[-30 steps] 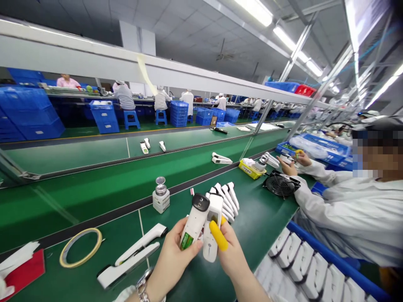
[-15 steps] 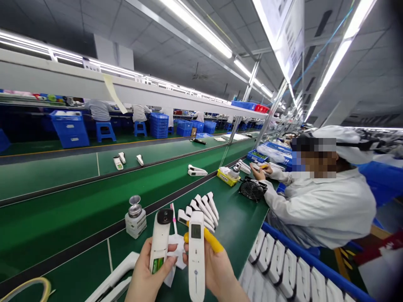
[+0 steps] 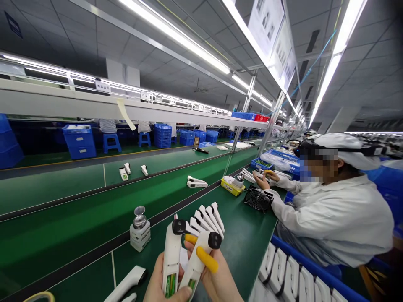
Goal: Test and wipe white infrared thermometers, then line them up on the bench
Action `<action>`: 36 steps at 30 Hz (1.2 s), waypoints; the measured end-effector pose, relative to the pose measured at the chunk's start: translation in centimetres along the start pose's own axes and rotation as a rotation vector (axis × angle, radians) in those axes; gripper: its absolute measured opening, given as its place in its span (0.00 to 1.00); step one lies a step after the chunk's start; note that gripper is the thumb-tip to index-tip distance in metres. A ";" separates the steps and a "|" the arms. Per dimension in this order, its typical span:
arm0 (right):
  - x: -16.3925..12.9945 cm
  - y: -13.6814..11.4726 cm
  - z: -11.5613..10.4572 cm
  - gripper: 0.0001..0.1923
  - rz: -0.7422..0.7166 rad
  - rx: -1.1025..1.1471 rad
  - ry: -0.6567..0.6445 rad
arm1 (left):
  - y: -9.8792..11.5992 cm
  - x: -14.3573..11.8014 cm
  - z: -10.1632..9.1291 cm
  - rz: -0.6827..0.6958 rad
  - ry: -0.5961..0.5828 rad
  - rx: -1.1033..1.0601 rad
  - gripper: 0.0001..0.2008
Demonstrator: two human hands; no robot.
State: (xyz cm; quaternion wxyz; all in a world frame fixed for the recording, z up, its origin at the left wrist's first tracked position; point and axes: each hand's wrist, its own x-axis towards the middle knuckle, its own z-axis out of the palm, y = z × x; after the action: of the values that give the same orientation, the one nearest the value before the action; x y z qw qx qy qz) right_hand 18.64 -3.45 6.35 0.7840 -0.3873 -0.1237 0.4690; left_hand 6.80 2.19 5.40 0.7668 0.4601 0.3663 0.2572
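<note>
My left hand (image 3: 163, 287) grips a white handheld thermometer (image 3: 171, 258) upright, its dark sensor end up and its open battery bay with green cells toward me. My right hand (image 3: 217, 281), with yellow finger cots on two fingers, holds a second white thermometer (image 3: 198, 260) tilted beside the first, sensor end up, green cells showing low down. The two units almost touch. Just beyond them a row of several white thermometers (image 3: 208, 218) lies fanned on the green bench (image 3: 245, 239).
A white dispenser bottle (image 3: 140, 230) stands left of the hands. A white thermometer shell (image 3: 126, 285) lies at the lower left. A tray of white housings (image 3: 292, 272) runs along the blue bench edge. A co-worker in white (image 3: 330, 214) works beside a small black fan (image 3: 258, 199).
The right-hand thermometer has been turned from display side facing me to battery side facing me and tilted toward the left one. The view has shifted slightly; both hands sit lower in frame.
</note>
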 end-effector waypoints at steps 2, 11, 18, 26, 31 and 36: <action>0.0 0.3 0.1 0.36 -0.024 -0.001 -0.054 | 0.0 -0.4 0.2 0.039 -0.017 0.032 0.40; 0.2 -0.7 0.2 0.24 -0.037 -0.031 -0.079 | 0.7 -1.0 -0.3 0.130 -0.138 0.054 0.30; 1.2 -0.6 1.0 0.29 -0.066 -0.107 -0.084 | 0.6 -0.9 -0.5 0.068 -0.258 -0.095 0.31; 3.7 0.3 0.4 0.29 -0.173 -0.077 -0.086 | 1.1 -0.5 -0.6 0.068 -0.145 -0.159 0.34; 3.1 1.2 0.7 0.19 0.023 -0.087 -0.177 | 1.0 0.0 -0.9 0.083 -0.142 -0.133 0.35; 3.0 1.8 1.2 0.15 0.047 -0.128 -0.184 | 0.5 0.3 -0.8 0.098 -0.155 -0.143 0.33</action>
State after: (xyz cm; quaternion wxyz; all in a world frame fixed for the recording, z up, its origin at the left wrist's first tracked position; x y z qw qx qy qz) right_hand 18.45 0.13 5.33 0.7320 -0.3945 -0.2156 0.5119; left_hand 6.29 3.02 5.57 0.8103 0.4401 0.2635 0.2836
